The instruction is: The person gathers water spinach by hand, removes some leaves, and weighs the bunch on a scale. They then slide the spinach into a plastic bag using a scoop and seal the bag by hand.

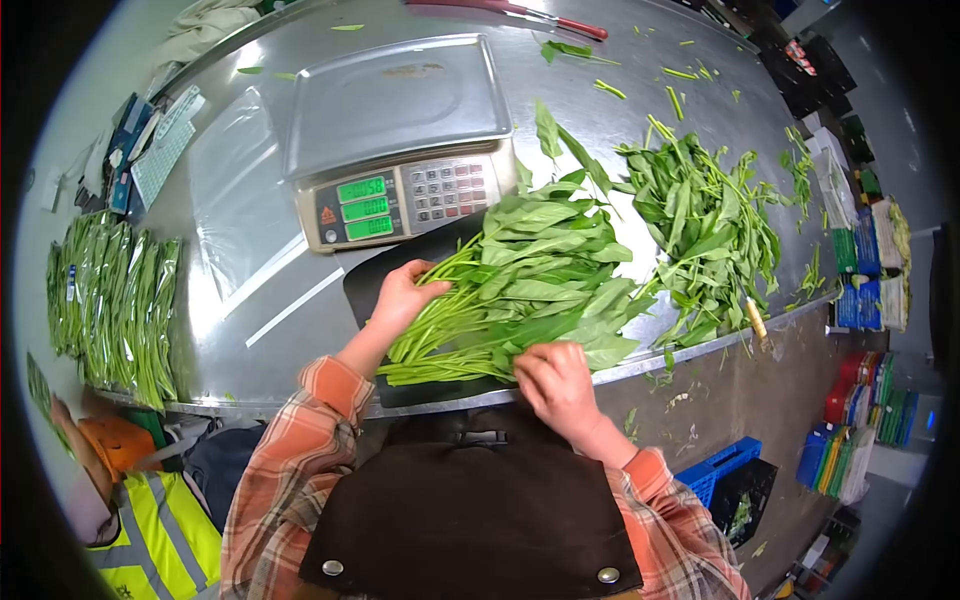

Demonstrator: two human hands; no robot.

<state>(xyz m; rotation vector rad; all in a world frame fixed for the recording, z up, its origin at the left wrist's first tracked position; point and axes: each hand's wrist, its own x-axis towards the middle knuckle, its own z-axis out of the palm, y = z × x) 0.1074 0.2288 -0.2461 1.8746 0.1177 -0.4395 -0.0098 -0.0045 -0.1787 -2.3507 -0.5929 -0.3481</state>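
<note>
A loose bunch of water spinach (540,270) lies across a black mat (375,275) at the steel table's near edge, stems to the left, leaves to the right. My left hand (403,297) is closed on the upper stems, thumb across them. Over the lower edge of the bunch, my right hand (560,388) has its fingers curled together in a pinch; whatever is between them is hidden. Just beyond the bunch stands a digital scale (440,190) with green lit displays and a bare metal pan (400,95). To the right is a larger heap of water spinach (700,210).
Packed greens (110,310) in clear plastic lie at the left, with clear plastic bags (235,180) beside the scale. A red-handled tool (580,28) is at the far edge. A blue crate (720,465) stands on the floor. A person in a yellow vest (165,535) is at lower left.
</note>
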